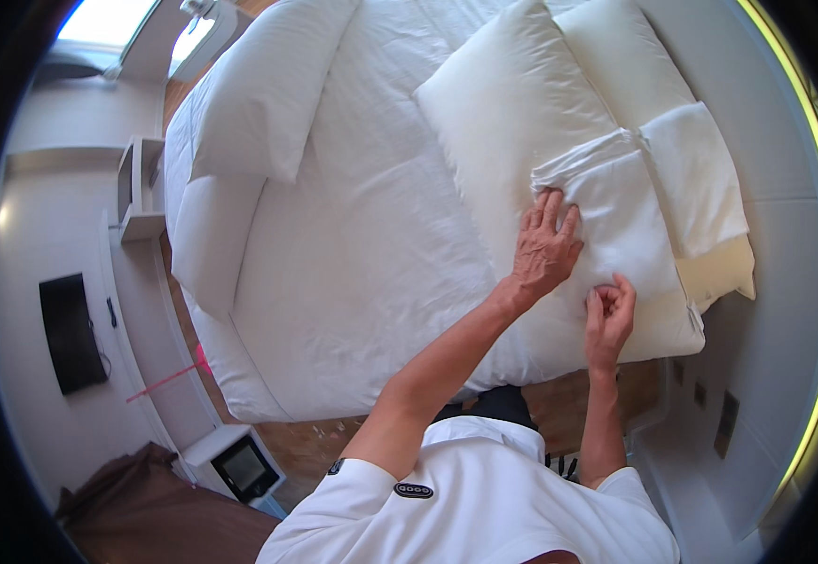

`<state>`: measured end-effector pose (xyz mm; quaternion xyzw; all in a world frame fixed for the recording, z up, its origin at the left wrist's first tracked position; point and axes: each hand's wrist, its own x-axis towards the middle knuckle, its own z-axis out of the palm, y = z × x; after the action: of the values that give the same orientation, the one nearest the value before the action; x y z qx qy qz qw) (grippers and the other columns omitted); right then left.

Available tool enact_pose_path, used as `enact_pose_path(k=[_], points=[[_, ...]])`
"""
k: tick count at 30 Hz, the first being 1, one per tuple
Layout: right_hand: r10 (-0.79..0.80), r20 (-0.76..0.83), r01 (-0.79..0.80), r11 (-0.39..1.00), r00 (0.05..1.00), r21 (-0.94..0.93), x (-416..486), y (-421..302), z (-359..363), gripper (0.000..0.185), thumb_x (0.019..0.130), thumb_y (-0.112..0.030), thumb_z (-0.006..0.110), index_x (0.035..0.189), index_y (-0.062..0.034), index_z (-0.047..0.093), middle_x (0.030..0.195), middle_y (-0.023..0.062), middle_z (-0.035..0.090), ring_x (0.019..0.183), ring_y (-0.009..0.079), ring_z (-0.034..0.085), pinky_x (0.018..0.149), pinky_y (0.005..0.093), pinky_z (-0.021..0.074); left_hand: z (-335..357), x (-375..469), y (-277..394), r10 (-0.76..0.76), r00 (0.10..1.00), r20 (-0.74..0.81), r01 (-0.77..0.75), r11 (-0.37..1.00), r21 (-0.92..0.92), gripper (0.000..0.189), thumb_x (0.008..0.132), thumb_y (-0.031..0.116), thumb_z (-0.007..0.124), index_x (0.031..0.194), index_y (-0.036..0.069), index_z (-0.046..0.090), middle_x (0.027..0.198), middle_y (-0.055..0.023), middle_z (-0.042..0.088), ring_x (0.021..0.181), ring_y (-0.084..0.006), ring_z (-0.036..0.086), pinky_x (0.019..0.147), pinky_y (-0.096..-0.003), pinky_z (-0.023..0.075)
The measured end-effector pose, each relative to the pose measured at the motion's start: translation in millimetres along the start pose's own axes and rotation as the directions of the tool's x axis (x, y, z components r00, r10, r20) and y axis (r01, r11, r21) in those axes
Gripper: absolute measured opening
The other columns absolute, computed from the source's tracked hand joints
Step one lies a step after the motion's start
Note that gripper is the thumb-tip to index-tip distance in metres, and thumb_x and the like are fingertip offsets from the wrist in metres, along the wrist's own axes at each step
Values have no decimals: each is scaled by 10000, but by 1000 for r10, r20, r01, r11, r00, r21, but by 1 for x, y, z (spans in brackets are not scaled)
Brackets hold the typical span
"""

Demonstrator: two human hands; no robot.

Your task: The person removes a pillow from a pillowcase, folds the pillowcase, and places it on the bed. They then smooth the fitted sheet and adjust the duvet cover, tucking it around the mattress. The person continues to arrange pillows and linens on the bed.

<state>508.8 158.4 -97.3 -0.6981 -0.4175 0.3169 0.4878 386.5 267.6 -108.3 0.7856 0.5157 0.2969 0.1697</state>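
Observation:
A large ivory pillow (508, 92) lies at the right end of the bed, with a white pillowcase (613, 204) over part of it. The pillowcase's far edge is bunched into folds. On that cloth my left hand (547, 247) rests palm down, fingers apart, its fingertips touching the gathered edge. Closer to me is my right hand (610, 321), over the near part of the same pillow. Its fingers are curled and the thumb stands apart; no cloth shows between them. Beyond lies a second ivory pillow (627, 60), with white cloth (698, 176) across its middle.
The bed (359, 282) has a white cover. Two white pillows (261, 92) (215, 240) lie at its left end. A padded headboard wall (783, 254) borders the right. At lower left are a small cabinet (201, 451) and brown cloth (162, 507); a television (74, 331) hangs on the wall.

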Motion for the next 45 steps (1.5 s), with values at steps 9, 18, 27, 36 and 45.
enact_pose_path(k=[9, 18, 27, 36, 45], points=[[-13, 21, 15, 992, 1000, -124, 24, 35, 14, 395, 808, -66, 607, 1176, -14, 475, 784, 50, 570, 679, 139, 544, 647, 266, 467, 12, -10, -2, -56, 998, 15, 56, 998, 7, 542, 682, 116, 632, 1196, -1, 509, 1352, -279, 319, 1267, -420, 318, 1001, -467, 319], [223, 75, -230, 966, 972, 116, 4, 38, -6, 243, 858, -111, 583, 1065, -11, 503, 791, 17, 558, 667, 78, 507, 560, 205, 419, 9, -56, 19, -314, 948, -52, 294, 925, -241, 576, 651, 60, 667, 1187, -20, 470, 1258, -289, 406, 1148, -422, 431, 960, -434, 382], [-7, 65, 27, 947, 998, -320, 12, 57, 7, 338, 799, -208, 665, 1031, 3, 537, 871, 85, 576, 711, 187, 557, 668, 317, 466, -1, -108, 30, -319, 937, 145, 348, 898, -270, 553, 657, 90, 702, 1157, 6, 481, 1211, -246, 456, 1107, -396, 461, 893, -414, 439], [-201, 45, 194, 828, 979, -526, 5, 53, 18, 347, 791, -241, 665, 1022, -15, 539, 892, 110, 563, 768, 239, 566, 700, 357, 463, -4, -142, 20, -377, 906, 190, 420, 851, -315, 368, 717, 128, 659, 1044, 25, 525, 1022, -184, 549, 931, -360, 552, 772, -407, 476], [-231, 117, 249, 704, 966, -665, 28, 72, 16, 290, 799, -235, 624, 966, -18, 529, 915, 152, 590, 830, 333, 567, 746, 412, 442, -36, -190, -4, -365, 930, 35, 337, 816, -469, 238, 732, 103, 646, 943, 28, 567, 837, -158, 585, 777, -350, 585, 680, -415, 481]])
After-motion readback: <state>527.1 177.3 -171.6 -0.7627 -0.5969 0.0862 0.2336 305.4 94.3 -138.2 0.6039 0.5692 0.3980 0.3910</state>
